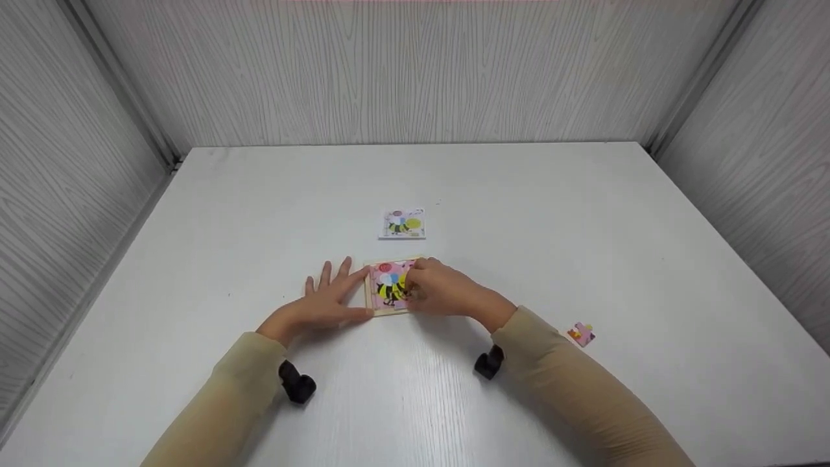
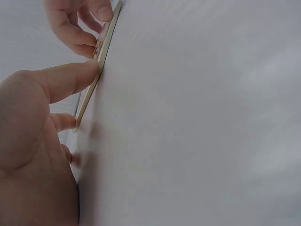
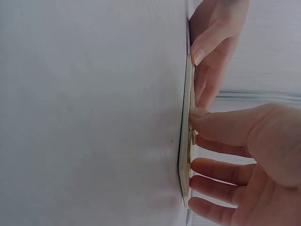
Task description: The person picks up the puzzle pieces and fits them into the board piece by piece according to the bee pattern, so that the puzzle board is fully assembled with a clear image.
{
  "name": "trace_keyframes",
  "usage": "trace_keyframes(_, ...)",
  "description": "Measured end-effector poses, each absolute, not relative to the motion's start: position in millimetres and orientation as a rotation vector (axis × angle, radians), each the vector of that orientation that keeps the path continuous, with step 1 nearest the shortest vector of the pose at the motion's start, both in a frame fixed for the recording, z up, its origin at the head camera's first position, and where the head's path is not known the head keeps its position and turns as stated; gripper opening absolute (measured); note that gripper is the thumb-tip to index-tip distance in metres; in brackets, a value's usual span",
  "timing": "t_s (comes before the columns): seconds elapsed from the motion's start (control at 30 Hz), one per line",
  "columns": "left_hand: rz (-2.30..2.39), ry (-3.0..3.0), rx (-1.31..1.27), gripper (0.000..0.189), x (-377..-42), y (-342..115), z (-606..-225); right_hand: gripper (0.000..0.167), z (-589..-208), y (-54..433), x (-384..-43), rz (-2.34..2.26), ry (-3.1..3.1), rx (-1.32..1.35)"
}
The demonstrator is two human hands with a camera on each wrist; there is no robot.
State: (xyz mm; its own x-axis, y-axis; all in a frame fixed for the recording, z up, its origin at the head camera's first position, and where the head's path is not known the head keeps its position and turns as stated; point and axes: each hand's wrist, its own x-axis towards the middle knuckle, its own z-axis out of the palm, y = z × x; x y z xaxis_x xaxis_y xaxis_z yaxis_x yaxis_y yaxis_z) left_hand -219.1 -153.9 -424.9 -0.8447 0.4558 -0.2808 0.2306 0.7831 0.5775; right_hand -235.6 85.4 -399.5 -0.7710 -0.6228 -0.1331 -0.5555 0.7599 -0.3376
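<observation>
A wooden-framed jigsaw puzzle [image 1: 382, 295] with a bee picture on pink lies flat on the table. My left hand [image 1: 327, 305] rests at its left side, index fingertip by the upper corner and thumb by the lower, the other fingers spread on the table. Over the right half bends my right hand [image 1: 447, 288], covering that part of the picture. In the right wrist view its thumb and index finger pinch a puzzle piece [image 3: 193, 136] standing slightly above the frame. The other fingertips touch the frame's edge.
Beyond the puzzle lies a square card [image 1: 402, 224] with a similar bee picture. A loose pink puzzle piece [image 1: 581, 334] lies on the white table [image 1: 402, 402] beside the right sleeve. Wood-grain panels [image 1: 415, 71] enclose the table at the back and sides.
</observation>
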Motion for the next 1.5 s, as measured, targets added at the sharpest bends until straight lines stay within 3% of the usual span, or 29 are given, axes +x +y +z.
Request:
trace_keyframes(0.93, 0.77, 2.558, 0.513, 0.086, -218.8, -154.8, -426.1, 0.028, -401.0, 79.8, -240.3, -0.378, 2.708, -0.91)
trace_keyframes(1.3, 0.782, 2.545, 0.511, 0.085, -218.7, -154.6, -424.3, 0.017, -400.7, 84.2, -240.2, -0.449, 2.705, -1.012)
trace_keyframes(1.5, 0.795, 2.545, 0.522, 0.085, -218.5, -154.8, -425.1, 0.021, -397.9, 82.6, -238.1, -0.437, 2.704, -1.036)
